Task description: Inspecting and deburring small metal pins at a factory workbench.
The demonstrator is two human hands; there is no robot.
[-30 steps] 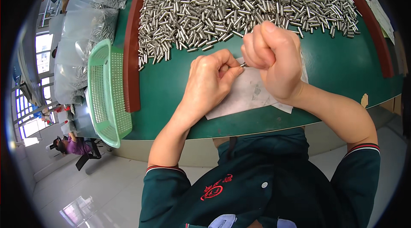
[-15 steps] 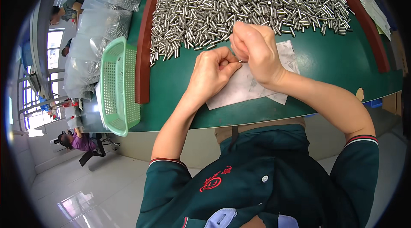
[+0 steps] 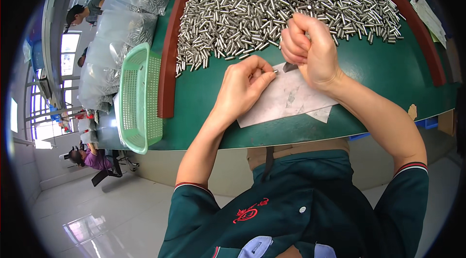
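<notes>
My left hand (image 3: 245,86) is closed, its thumb and forefinger pinching a small shiny metal pin (image 3: 275,72) whose end pokes out between the fingertips. Just to the right, my right hand (image 3: 310,47) is curled in a fist around a tool with a dark, flat, blade-like end (image 3: 290,67). The rest of that tool is hidden in the fist. A gap separates the tool's end from the pin. Below both hands lies a stained whitish cloth or paper sheet (image 3: 272,107). Beyond them spreads a large heap of similar metal pins (image 3: 252,10).
Red-brown rails (image 3: 167,83) border the heap on the green tabletop (image 3: 199,132). A pale green plastic basket (image 3: 154,134) stands left of the left rail, beside clear bags of metal pieces (image 3: 124,30). Papers (image 3: 428,18) lie at far right. Other people are at far left.
My right hand has shifted right, away from my left hand, and the tool's dark end now shows below it. My left hand keeps its pinch, with the pin more visible. The view has shifted slightly.
</notes>
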